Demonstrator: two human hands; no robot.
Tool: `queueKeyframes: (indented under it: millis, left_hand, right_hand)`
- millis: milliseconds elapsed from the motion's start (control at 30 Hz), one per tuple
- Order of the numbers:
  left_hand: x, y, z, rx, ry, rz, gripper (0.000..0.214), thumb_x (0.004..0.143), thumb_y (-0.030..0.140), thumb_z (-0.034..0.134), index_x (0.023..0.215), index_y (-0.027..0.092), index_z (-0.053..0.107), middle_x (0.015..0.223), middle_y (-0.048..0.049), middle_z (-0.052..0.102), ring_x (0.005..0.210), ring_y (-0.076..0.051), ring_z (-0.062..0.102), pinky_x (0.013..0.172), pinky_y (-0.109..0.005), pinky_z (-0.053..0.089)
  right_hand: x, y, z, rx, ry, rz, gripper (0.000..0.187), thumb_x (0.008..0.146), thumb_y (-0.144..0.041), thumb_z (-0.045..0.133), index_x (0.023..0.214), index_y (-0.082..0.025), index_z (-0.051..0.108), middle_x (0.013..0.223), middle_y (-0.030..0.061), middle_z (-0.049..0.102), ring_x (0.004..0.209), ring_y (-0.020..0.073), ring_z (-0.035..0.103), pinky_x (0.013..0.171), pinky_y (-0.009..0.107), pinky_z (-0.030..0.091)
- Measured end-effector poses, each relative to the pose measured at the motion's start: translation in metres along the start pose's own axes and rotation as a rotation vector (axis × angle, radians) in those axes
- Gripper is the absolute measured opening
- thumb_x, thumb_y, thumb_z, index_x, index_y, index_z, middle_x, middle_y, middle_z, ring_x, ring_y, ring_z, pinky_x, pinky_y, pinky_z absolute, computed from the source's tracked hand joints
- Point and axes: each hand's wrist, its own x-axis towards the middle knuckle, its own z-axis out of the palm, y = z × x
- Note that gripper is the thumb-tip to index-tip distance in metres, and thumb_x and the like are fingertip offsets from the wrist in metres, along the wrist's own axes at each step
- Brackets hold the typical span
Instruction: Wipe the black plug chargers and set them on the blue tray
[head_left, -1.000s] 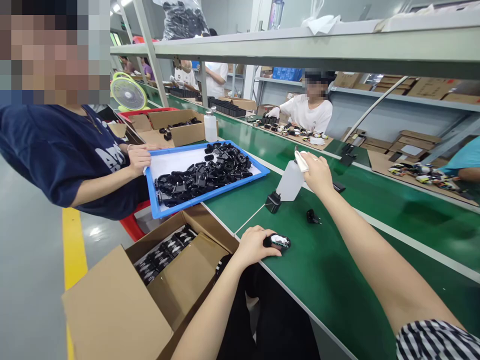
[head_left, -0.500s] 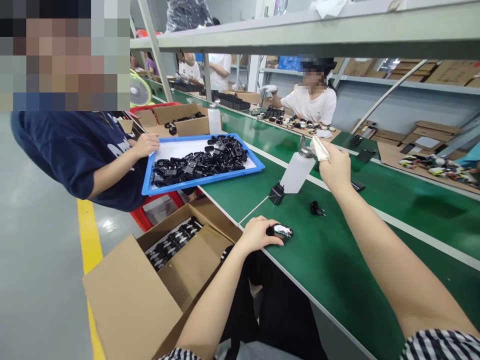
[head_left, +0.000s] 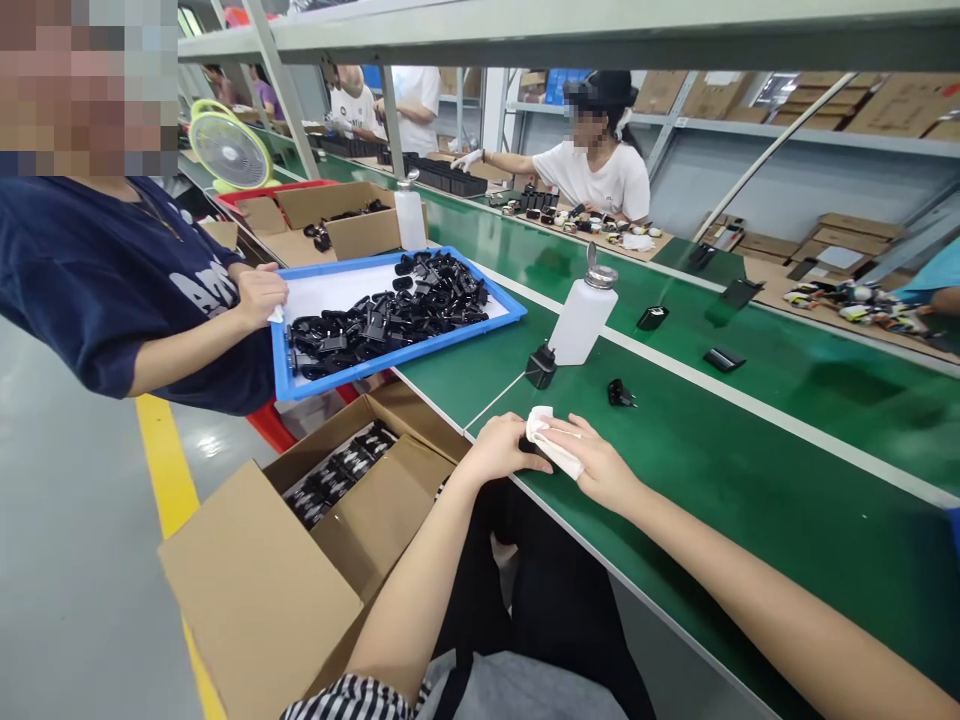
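Note:
Near the table's edge my left hand [head_left: 496,450] grips a small black plastic device [head_left: 529,448], mostly hidden under the fingers and a cloth. My right hand [head_left: 602,468] is closed on a folded white cloth [head_left: 553,446] and presses it onto the top of the device. Just beyond my hands, a black plug adapter [head_left: 541,367] stands beside a white pump bottle [head_left: 583,315] with its metal lid tipped up. A smaller black plug [head_left: 620,393] with two pins lies to the right of them.
A blue tray [head_left: 405,365] heaped with black adapters sits at left, a co-worker's hand [head_left: 262,295] at its edge. Below is an open cardboard box [head_left: 259,590] of packed black parts. Black pieces [head_left: 724,359] lie across the white line. A shelf [head_left: 600,45] spans overhead.
My right hand has come down from the bottle's top with the cloth onto the device in my left hand. The view has shifted slightly. Across the table, a co-worker's gloved hand has reached leftward.

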Motion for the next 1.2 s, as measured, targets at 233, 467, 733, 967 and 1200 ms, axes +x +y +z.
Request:
queueKeyframes:
  millis: [233, 467, 733, 967, 1200]
  left_hand:
    - [-0.001, 0.005, -0.004, 0.024, -0.025, 0.007, 0.033, 0.058, 0.045, 0.059, 0.082, 0.022, 0.058, 0.069, 0.0007, 0.053, 0.075, -0.016, 0.046, 0.068, -0.026, 0.035]
    - [0.000, 0.006, -0.004, 0.038, -0.046, -0.021, 0.039, 0.055, 0.043, 0.061, 0.089, 0.023, 0.057, 0.073, -0.0002, 0.054, 0.081, -0.018, 0.046, 0.072, -0.027, 0.035]
    - [0.000, 0.004, -0.003, 0.072, -0.058, -0.006, 0.028, 0.061, 0.036, 0.058, 0.085, 0.022, 0.058, 0.075, -0.0011, 0.054, 0.078, -0.016, 0.047, 0.072, -0.026, 0.036]
    - [-0.001, 0.008, -0.004, 0.006, -0.055, -0.041, 0.038, 0.055, 0.042, 0.062, 0.089, 0.026, 0.057, 0.082, -0.0004, 0.055, 0.085, -0.017, 0.046, 0.078, -0.028, 0.033]
    - [0.001, 0.004, -0.001, 0.024, -0.053, -0.089, 0.036, 0.058, 0.040, 0.060, 0.091, 0.026, 0.056, 0.085, -0.0013, 0.052, 0.084, -0.017, 0.047, 0.078, -0.029, 0.035]
  right_hand:
    - [-0.008, 0.003, -0.008, -0.001, 0.060, 0.078, 0.042, 0.068, -0.006, 0.029, 0.101, -0.019, 0.051, 0.102, 0.0055, 0.055, 0.095, 0.0172, 0.049, 0.086, 0.041, 0.034]
    - [0.003, -0.002, -0.017, -0.015, 0.112, 0.347, 0.046, 0.065, -0.006, 0.030, 0.104, -0.021, 0.050, 0.102, 0.0021, 0.056, 0.092, 0.0167, 0.052, 0.077, 0.034, 0.043]
    - [-0.018, -0.001, -0.018, -0.317, -0.225, -0.152, 0.056, 0.058, 0.004, 0.028, 0.104, -0.017, 0.050, 0.097, 0.0100, 0.057, 0.112, 0.0187, 0.031, 0.089, 0.049, 0.025]
    - [-0.042, 0.016, -0.070, -0.097, -0.162, 0.418, 0.037, 0.072, -0.014, 0.031, 0.102, -0.021, 0.051, 0.100, 0.0043, 0.056, 0.088, 0.0188, 0.053, 0.072, 0.033, 0.046]
    - [-0.039, 0.095, -0.141, -0.218, -0.148, 0.997, 0.041, 0.057, -0.034, 0.059, 0.096, -0.021, 0.055, 0.098, 0.0042, 0.057, 0.087, 0.0212, 0.053, 0.073, 0.030, 0.044]
